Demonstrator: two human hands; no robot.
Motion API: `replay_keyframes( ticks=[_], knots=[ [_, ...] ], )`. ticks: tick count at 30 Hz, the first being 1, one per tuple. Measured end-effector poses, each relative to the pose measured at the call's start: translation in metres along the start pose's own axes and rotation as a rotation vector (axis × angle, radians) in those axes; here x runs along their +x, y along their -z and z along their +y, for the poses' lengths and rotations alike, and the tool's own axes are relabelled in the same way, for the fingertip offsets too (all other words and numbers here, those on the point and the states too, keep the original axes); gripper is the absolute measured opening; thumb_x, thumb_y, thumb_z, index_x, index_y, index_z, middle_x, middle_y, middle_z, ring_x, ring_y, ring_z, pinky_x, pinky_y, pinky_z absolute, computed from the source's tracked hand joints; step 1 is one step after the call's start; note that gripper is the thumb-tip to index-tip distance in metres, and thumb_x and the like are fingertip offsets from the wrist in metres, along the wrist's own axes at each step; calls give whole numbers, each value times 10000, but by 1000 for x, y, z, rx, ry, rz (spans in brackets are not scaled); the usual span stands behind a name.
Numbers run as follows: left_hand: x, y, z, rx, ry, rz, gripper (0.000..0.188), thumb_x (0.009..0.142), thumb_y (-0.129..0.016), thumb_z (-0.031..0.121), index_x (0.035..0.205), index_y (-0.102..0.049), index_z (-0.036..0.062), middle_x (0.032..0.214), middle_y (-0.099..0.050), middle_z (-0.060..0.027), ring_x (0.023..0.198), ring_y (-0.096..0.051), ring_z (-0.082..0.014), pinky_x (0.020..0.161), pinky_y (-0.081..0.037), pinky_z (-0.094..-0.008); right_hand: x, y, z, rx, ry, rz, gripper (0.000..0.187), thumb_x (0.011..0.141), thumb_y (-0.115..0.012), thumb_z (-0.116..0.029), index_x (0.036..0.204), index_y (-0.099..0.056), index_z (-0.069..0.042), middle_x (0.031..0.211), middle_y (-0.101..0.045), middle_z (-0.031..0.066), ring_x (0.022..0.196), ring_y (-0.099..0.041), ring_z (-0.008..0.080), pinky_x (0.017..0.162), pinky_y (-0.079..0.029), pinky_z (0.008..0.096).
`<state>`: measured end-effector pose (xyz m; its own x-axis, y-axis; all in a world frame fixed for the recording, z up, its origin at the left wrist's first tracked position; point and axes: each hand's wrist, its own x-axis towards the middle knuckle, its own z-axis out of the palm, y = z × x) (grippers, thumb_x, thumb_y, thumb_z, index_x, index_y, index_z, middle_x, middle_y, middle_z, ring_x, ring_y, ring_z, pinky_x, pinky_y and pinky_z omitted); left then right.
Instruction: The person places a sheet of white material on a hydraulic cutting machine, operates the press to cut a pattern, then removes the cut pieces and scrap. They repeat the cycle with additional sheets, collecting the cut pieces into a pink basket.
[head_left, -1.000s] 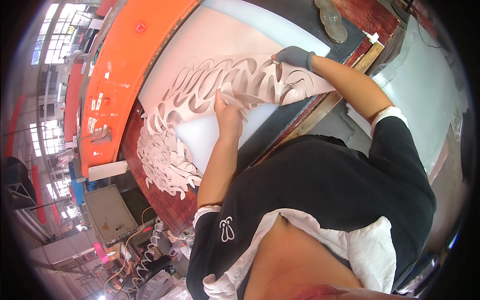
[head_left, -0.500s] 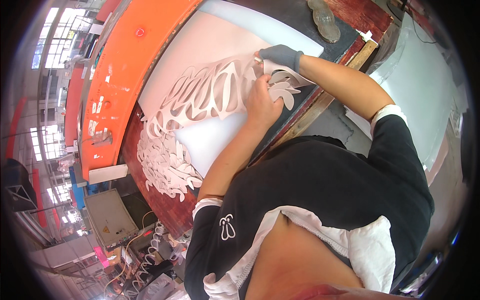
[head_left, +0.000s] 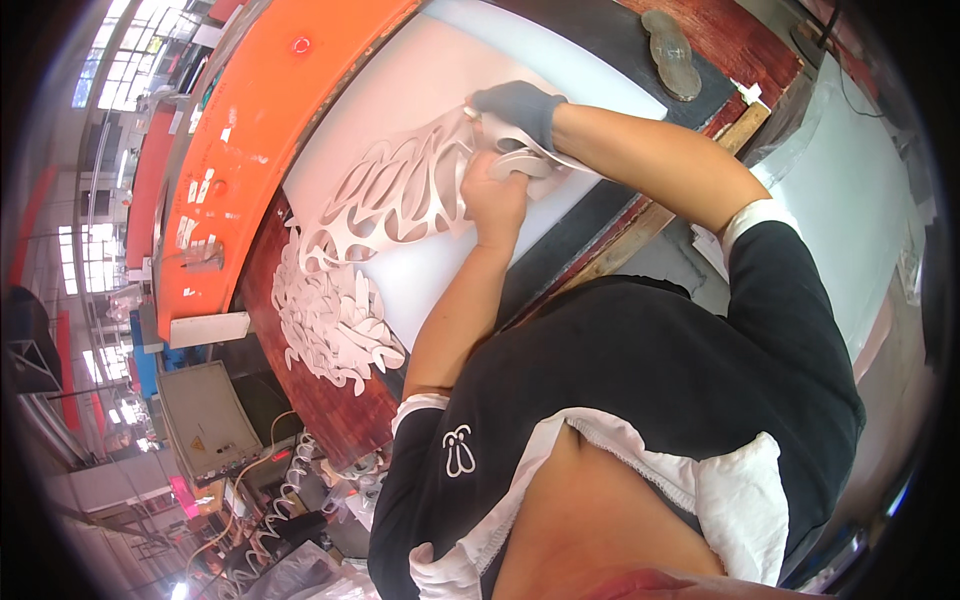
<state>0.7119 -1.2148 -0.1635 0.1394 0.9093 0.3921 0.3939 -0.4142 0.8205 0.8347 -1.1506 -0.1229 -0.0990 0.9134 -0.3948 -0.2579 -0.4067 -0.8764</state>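
A pale pink sheet with rows of cut-out openings (head_left: pixel 400 190) lies over a white board (head_left: pixel 405 275). My right hand (head_left: pixel 518 108), in a grey glove with bare fingertips, is closed on the sheet's folded-over right end. Just below it, my bare left hand (head_left: pixel 494 197) is closed around a few curved, pale cut pieces (head_left: pixel 522 162). Their ends stick out beside the thumb, and the fingers on the far side are partly hidden. To the left of my left forearm, a heap of similar curved cut pieces (head_left: pixel 335 320) rests on the dark red tabletop (head_left: pixel 345 425).
A large orange machine beam (head_left: pixel 265 130) runs along the far left of the table. A metal sole-shaped cutting die (head_left: pixel 672 55) lies at the back right. A wooden rail (head_left: pixel 625 235) edges the table near my body. A grey control box (head_left: pixel 208 420) stands at lower left.
Both hands have moved left, and the sheet's right end has come with them, folding over. The pieces in my left hand are now bunched closer to the palm.
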Motion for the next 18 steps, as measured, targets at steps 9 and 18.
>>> replay_keyframes(
  ticks=[9,18],
  knots=[
    [-26,155,-60,-276,189,386,140,657,-591,-23,795,-605,-4,736,-588,-28,617,-527,-118,575,-417,-236,85,17,-39,287,188,-23,129,810,-600,-179,861,-608,-61,766,-609,53,606,-552,130,500,-442,310],
    [-106,324,-162,893,783,210,543,649,-668,154,1143,-518,-15,1029,-591,-192,943,-580,-297,803,-468,-375,160,33,-26,439,126,-57,132,779,-592,-97,822,-578,27,811,-543,131,609,-522,203,548,-449,332]
  ],
)
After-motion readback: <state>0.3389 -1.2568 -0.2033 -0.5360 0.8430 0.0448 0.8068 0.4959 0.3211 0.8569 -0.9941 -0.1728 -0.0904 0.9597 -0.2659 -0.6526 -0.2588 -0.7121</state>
